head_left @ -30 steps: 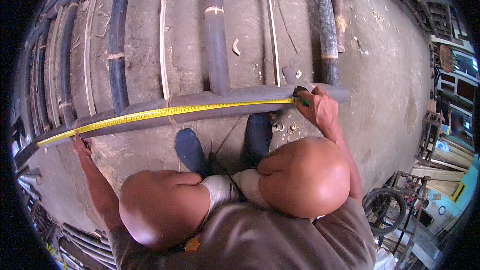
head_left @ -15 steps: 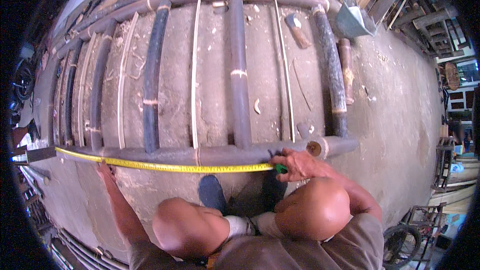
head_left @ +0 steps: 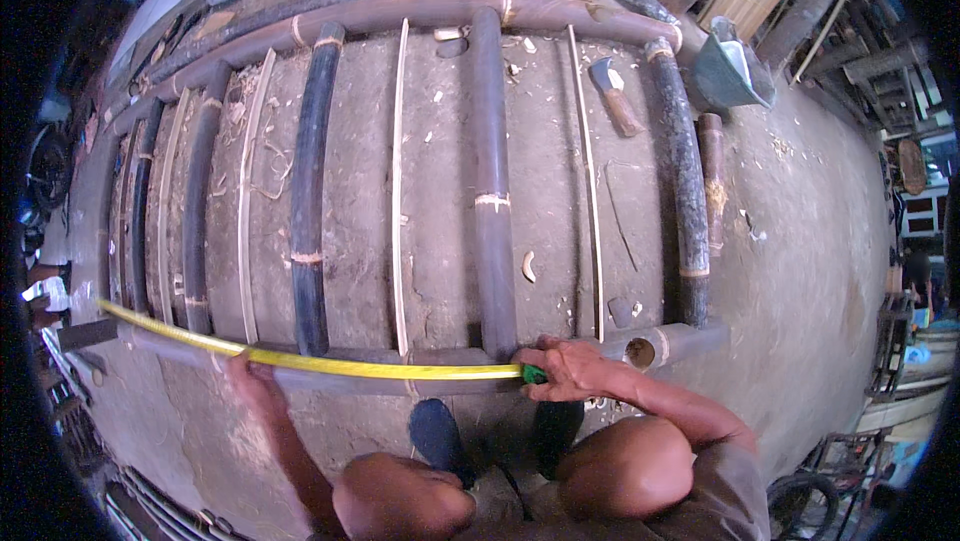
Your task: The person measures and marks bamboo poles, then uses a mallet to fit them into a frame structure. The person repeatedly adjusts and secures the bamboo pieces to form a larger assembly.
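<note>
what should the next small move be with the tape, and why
Probably the left hand should guide the tape onto the pole at the left: there it seems to veer off, while the right hand grips the green case at the other end.

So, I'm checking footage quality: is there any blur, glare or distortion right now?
Head view: the left hand looks smeared, the right hand clearer; head view: pale sheen along the yellow tape measure, its markings unreadable; head view: the far pole bows, and the picture's corners go black.
</note>
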{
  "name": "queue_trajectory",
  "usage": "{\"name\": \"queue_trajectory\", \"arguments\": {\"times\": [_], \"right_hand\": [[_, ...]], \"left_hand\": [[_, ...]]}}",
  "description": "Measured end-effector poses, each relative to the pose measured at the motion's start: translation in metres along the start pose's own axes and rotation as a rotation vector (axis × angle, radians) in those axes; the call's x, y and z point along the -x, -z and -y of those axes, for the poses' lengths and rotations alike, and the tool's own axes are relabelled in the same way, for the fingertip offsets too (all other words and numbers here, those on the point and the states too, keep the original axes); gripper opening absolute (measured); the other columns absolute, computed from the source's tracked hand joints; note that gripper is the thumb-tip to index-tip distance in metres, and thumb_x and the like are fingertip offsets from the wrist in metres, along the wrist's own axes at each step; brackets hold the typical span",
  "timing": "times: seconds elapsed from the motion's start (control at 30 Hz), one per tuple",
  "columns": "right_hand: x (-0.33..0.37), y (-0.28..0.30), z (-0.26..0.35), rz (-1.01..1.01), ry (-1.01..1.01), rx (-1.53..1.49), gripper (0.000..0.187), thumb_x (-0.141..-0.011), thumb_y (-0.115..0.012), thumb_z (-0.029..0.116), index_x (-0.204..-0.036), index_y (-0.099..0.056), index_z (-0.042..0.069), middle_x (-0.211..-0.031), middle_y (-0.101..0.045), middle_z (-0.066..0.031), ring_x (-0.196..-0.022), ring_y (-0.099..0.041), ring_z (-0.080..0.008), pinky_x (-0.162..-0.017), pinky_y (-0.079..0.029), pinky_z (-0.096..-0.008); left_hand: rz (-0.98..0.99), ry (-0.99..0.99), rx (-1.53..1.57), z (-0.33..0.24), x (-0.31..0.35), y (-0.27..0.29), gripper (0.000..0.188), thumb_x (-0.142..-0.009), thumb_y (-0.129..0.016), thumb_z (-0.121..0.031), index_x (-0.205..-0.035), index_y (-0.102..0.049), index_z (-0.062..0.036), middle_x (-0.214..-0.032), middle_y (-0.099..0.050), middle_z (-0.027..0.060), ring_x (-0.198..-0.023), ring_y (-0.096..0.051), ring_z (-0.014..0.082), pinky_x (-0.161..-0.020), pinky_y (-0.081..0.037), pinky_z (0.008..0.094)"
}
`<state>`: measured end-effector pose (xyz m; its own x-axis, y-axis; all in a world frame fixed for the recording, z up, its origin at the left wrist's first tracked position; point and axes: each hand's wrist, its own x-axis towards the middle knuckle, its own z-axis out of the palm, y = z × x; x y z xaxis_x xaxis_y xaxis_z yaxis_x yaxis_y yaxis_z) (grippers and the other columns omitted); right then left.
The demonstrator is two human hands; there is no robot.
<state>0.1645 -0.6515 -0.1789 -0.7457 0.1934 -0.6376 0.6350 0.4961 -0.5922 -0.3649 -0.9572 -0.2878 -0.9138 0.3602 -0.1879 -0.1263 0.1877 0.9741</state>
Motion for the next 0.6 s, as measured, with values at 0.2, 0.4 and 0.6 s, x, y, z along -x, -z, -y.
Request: {"name": "queue_trajectory", "arguments": {"times": [0.2,0.4,0.6], "right_hand": [[-0.004,0.015,0.040,-0.145,0.068,-0.509,0.048,-0.089,-0.068,0.043,-0.123,-0.061,0.010,-0.092,-0.065,-0.0182,-0.094,-0.065,-0.0347,-0.082,-0.052,-0.0486],[0.013,0.072,0.135,-0.320,-0.163,-1.015,0.038,-0.095,-0.069,0.038,-0.118,-0.062,0.008,-0.082,-0.057,0.0013,-0.073,-0.053,-0.0076,-0.061,-0.045,-0.0283],[0.056,0.075,0.209,-0.585,-0.509,-1.473,0.040,-0.102,-0.058,0.041,-0.120,-0.060,0.005,-0.092,-0.059,-0.0047,-0.087,-0.054,-0.0140,-0.076,-0.047,-0.0326]], "left_hand": [[0.333,0.152,-0.209,-0.108,0.160,-0.222,0.029,-0.095,-0.065,-0.010,-0.122,-0.062,-0.0006,-0.117,-0.062,0.0100,-0.104,-0.060,0.0174,-0.089,-0.053,0.0343],[0.749,0.226,-0.255,-0.206,0.230,-0.286,0.017,-0.098,-0.057,-0.006,-0.113,-0.063,0.0002,-0.101,-0.064,0.0072,-0.096,-0.060,0.0169,-0.088,-0.048,0.0319],[0.759,0.432,-0.368,-0.303,0.266,-0.283,0.044,-0.107,-0.046,-0.033,-0.138,-0.053,-0.0029,-0.128,-0.061,0.0206,-0.121,-0.058,0.0330,-0.103,-0.044,0.0413]]}}
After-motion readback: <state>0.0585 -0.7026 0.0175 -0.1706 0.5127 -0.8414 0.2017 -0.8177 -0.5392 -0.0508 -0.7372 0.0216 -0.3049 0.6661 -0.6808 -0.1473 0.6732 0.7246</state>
